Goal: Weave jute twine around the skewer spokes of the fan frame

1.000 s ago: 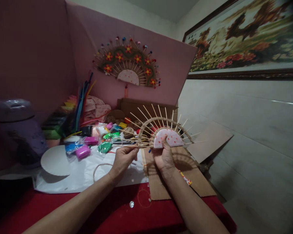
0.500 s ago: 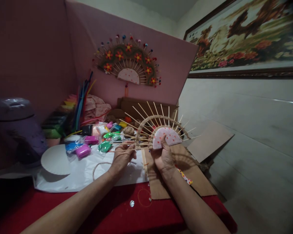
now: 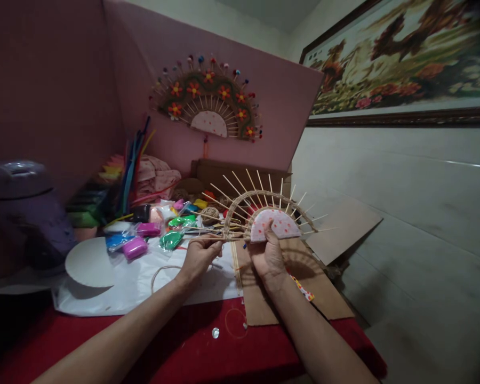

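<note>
My right hand point(image 3: 269, 257) grips the pink dotted half-disc base of a fan-shaped frame point(image 3: 275, 223) made of thin wooden sticks, holding it upright above the table. A band of jute twine is woven across the sticks in an arch. My left hand point(image 3: 199, 255) is pinched on the twine strand at the frame's lower left sticks. A loose loop of twine point(image 3: 160, 274) trails from that hand onto white paper point(image 3: 140, 285).
A finished decorated fan point(image 3: 210, 101) hangs on the pink board behind. Coloured clay packets point(image 3: 136, 247), a twine ball point(image 3: 210, 214), pipe cleaners point(image 3: 134, 165) and a white paper disc point(image 3: 88, 262) lie at left. Brown cardboard point(image 3: 304, 282) covers the red table. A purple pot point(image 3: 24, 213) stands far left.
The fan frame tilted slightly down then back up. My left hand dipped and rose again at the left sticks, still pinching the twine.
</note>
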The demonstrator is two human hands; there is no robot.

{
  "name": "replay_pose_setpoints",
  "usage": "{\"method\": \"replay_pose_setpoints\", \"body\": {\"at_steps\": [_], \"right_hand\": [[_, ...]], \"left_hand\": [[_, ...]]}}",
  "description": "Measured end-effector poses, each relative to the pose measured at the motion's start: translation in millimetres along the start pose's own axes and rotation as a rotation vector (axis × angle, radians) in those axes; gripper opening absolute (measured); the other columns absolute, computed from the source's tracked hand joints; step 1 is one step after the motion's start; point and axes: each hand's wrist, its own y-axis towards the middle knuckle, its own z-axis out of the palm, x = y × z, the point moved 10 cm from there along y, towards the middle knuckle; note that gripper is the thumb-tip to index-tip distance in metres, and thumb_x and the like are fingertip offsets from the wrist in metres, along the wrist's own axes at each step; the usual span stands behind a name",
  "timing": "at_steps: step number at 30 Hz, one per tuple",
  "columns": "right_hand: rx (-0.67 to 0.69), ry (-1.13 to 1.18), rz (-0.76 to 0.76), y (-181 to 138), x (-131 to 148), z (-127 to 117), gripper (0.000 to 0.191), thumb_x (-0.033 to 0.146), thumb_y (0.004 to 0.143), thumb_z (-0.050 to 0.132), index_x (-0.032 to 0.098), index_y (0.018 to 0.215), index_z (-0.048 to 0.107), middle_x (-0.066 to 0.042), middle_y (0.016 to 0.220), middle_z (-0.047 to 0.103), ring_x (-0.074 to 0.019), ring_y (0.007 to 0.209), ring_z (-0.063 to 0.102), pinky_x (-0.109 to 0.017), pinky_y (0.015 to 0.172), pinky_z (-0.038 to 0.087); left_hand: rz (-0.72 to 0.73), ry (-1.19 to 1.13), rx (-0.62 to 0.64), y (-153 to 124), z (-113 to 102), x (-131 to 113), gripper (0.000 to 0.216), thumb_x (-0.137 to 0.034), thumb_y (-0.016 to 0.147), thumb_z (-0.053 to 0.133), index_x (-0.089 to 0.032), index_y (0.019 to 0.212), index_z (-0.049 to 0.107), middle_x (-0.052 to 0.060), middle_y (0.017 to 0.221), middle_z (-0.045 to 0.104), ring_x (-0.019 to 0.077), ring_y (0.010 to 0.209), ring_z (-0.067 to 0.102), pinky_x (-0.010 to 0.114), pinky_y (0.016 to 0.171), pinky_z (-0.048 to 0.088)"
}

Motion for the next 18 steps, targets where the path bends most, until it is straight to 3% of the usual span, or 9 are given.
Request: {"method": "replay_pose_setpoints", "body": {"at_steps": [7,18], "right_hand": [[0.037,-0.01,-0.021,-1.4,2.0,6.1,0.022,0.032,0.068,0.076,0.02,0.083,0.065,0.003,0.076,0.071,-0.0109,0.065,0.063,-0.024,0.066,0.053],[0.083,-0.006,-0.026,0.2,-0.9,4.9,0.032,0.031,0.062,0.081,0.02,0.086,0.065,0.003,0.083,0.071,-0.0086,0.074,0.065,-0.02,0.073,0.053]], "left_hand": [[-0.046,-0.087,0.049,-6.1,7.9,1.3,0.033,-0.034,0.06,0.075,-0.009,0.081,0.07,-0.004,0.051,0.048,0.0043,0.045,0.034,0.019,0.041,0.019],[-0.038,-0.102,-0.015,-6.0,6.9,-3.5,0.041,-0.049,0.062,0.073,-0.009,0.071,0.069,-0.006,0.044,0.037,0.0036,0.041,0.025,0.02,0.04,0.013]]}}
